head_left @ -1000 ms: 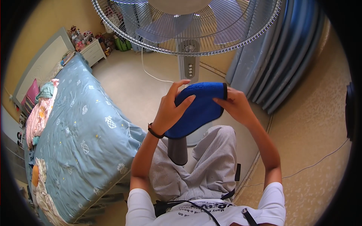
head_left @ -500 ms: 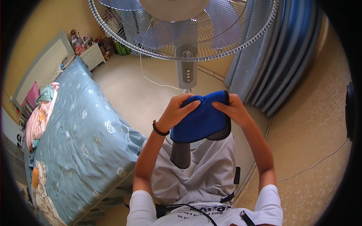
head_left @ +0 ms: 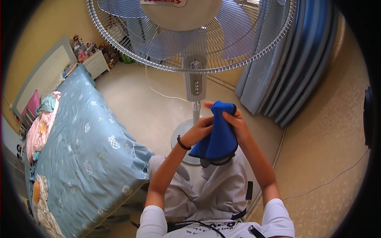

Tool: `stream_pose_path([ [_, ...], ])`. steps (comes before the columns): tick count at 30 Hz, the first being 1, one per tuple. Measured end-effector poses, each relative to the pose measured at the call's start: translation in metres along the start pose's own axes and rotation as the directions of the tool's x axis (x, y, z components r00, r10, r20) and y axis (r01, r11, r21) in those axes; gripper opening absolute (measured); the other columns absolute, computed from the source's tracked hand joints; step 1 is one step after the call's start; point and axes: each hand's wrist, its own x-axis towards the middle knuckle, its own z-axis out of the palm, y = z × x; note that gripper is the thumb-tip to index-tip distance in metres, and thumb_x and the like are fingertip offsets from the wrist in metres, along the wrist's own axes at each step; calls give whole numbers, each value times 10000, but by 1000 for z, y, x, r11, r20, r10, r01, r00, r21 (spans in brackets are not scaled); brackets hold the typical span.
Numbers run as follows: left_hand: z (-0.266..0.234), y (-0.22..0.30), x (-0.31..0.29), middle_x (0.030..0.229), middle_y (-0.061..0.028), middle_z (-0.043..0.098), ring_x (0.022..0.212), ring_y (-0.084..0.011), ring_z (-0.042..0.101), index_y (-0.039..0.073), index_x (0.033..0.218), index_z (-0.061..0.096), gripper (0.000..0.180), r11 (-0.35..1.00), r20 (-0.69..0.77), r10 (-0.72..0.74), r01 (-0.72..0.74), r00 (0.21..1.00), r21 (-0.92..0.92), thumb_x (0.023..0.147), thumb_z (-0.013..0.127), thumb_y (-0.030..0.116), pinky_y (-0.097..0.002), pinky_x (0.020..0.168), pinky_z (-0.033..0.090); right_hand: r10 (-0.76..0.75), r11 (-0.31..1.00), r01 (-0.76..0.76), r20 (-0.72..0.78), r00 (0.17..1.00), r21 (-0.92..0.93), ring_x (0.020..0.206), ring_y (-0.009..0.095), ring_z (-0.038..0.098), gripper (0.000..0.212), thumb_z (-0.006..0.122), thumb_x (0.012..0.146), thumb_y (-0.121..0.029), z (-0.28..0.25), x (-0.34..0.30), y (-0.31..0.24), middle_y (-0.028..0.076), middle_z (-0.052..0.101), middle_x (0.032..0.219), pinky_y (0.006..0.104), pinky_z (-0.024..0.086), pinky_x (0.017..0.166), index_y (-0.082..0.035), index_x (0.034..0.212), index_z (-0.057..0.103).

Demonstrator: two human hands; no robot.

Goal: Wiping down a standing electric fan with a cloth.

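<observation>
From here I see the person's left arm (head_left: pixel 168 168) and right arm (head_left: pixel 258 162) bent and held out in front, both slanting inward toward each other. The left grip (head_left: pixel 201 131) sits a little lower, its fingers curled in; the right grip (head_left: pixel 237 121), slightly higher, is closed in a pinch, its thumb (head_left: pixel 228 116) pointing leftward. Some fingertips are hidden from me.
</observation>
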Motion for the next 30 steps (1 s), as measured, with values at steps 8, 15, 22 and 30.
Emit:
stream_pose_path([
  [8, -46, -24, 17, 960, -51, 618, 886, -114, 597, 11, 1100, 548, 248, 984, -162, 109, -83, 981, 157, 940, 531, 200, -242, 774, 473, -34, 998, 50, -295, 955, 44, 960, 180, 591, 347, 552, 834, -61, -14, 7, -18, 112, 592, 1085, 298, 493, 833, -7, 1170, 486],
  [15, -74, -8, 30, 947, -75, 615, 880, -149, 603, 19, 1152, 512, 312, 968, -314, 243, -249, 918, 21, 943, 513, 251, -259, 753, 479, -432, 899, 360, -361, 827, -250, 975, 200, 581, 354, 484, 788, 32, -20, 23, -43, 142, 598, 1099, 297, 468, 860, 1, 1141, 490],
  [22, -107, 15, 39, 963, -91, 619, 865, -161, 613, 9, 1179, 502, 371, 934, -361, 337, -356, 870, 15, 943, 514, 294, -273, 743, 492, -746, 487, 468, -72, 662, -737, 910, 173, 571, 292, 389, 824, 100, -23, 50, -48, 124, 592, 1011, 292, 450, 848, 2, 1076, 500],
  [30, -119, 20, 48, 1021, -136, 615, 866, -180, 619, -16, 1185, 510, 375, 908, -465, 406, -403, 787, 112, 945, 509, 272, -278, 727, 502, -771, 393, 271, -155, 618, -878, 827, 125, 549, 282, 401, 817, 51, -41, 55, -34, 85, 589, 978, 249, 452, 745, 2, 1070, 515],
])
